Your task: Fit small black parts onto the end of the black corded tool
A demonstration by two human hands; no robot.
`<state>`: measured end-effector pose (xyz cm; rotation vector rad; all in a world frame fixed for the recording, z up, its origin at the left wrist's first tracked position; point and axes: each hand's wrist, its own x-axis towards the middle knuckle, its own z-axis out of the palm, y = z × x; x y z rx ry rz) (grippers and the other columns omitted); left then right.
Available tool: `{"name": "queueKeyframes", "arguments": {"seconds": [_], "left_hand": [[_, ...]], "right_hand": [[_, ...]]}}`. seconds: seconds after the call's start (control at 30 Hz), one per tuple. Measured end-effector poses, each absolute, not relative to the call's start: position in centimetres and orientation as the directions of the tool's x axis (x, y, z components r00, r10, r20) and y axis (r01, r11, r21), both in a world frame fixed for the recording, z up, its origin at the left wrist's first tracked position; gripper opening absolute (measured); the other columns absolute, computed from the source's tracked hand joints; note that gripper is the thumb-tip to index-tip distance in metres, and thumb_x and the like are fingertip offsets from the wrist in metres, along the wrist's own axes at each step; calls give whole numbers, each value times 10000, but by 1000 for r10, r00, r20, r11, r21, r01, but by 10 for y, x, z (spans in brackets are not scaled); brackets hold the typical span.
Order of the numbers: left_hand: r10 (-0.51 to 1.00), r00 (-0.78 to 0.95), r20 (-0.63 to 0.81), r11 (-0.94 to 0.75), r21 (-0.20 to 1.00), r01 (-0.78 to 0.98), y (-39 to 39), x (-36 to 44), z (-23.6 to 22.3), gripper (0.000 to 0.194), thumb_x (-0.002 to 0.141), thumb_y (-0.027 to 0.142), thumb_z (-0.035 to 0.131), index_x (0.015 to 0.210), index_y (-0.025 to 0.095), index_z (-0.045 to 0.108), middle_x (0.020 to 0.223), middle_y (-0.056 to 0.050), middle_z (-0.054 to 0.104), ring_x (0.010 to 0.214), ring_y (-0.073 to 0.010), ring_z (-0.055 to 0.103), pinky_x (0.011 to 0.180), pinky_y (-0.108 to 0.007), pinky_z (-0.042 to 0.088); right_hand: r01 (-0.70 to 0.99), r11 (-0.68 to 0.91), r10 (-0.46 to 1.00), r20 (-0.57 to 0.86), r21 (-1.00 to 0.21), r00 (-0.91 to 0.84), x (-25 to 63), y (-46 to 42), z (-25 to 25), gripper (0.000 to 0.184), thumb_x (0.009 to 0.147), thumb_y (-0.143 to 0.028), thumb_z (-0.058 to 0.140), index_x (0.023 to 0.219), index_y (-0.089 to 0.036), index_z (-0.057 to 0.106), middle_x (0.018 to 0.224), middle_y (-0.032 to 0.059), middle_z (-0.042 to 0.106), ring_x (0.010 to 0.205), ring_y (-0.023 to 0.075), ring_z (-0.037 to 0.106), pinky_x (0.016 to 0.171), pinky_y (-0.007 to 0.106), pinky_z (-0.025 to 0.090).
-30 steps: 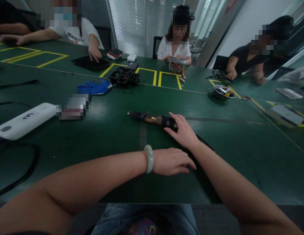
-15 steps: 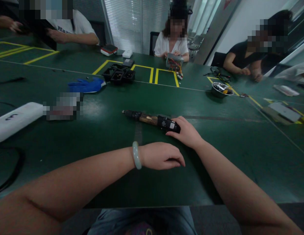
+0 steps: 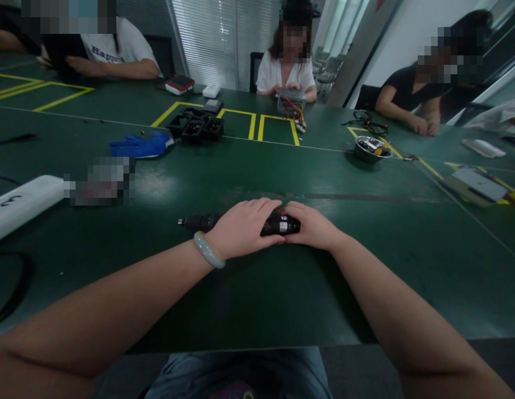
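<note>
- A black screwdriver [image 3: 278, 225] sits mid-bench [image 3: 232, 302], tip pointing left, well back from the near edge [image 3: 232, 350].
- The left hand [image 3: 243, 227] has its grip wrapped around the middle; the right hand [image 3: 311, 224] grips the rear end.
- Green surface stretches beyond toward a blue glove [image 3: 139, 145] and a metal bowl [image 3: 367, 157].
- Half a second earlier, the left hand hung apart and the screwdriver slanted; now it runs nearly parallel to the edge.

To your left on the green worktop [image 3: 257, 172], you see a white case [image 3: 33, 200] and a blue glove [image 3: 138, 146]; a metal bowl [image 3: 367, 157] stands farther off, right of you.
</note>
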<state>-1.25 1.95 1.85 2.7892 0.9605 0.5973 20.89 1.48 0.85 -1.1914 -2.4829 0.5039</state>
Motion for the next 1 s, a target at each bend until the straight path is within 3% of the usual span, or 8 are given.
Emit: {"name": "queueKeyframes", "arguments": {"seconds": [0.17,0.27,0.43,0.6,0.87,1.0], "left_hand": [[617,754,225,-785,232,574,26,-15,17,554,845,529,543,1277,193,456,1180,-94,595,1047,-247,577,920,-378,431],[584,788,197,-809,225,543,32,-17,21,531,831,520,564,1247,202,480,1169,-84,596,1043,-232,573,912,-358,430],[566,809,158,-816,246,522,39,-19,23,489,825,498,577,1215,214,495,1158,-70,590,1034,-222,564,908,-350,423],[605,794,63,-770,302,563,39,-26,30,466,778,481,635,1146,232,496,1141,-39,577,1005,-214,562,847,-332,438],[653,756,-39,-729,235,643,26,-40,42,396,771,368,657,1091,211,486,1074,-46,586,912,-213,574,761,-318,425],[629,777,-7,-759,209,617,25,-38,44,515,773,431,658,1199,210,470,1160,-67,560,1005,-232,555,849,-339,418]], "right_hand": [[771,513,832,-3,-377,-555,218,5,29,730,656,-474,779,1294,-258,498,1157,59,575,1034,246,554,892,399,441],[846,431,878,-71,-314,-473,232,-4,44,758,647,-421,786,1323,-290,471,1199,49,561,1065,254,548,908,400,430],[905,353,916,-110,-238,-386,246,-18,64,489,666,-414,768,1090,-256,582,1064,33,594,926,221,573,767,332,443],[911,343,853,-330,-229,-404,245,-23,69,256,733,-366,713,964,-290,630,851,-15,620,706,163,563,578,274,373],[945,275,851,-413,-176,-324,238,-29,66,212,704,-401,722,870,-274,684,749,0,636,651,176,567,505,277,332],[954,297,865,-411,-43,-287,221,-38,68,167,689,-350,739,816,-250,696,741,29,644,671,211,581,540,301,356]]}}
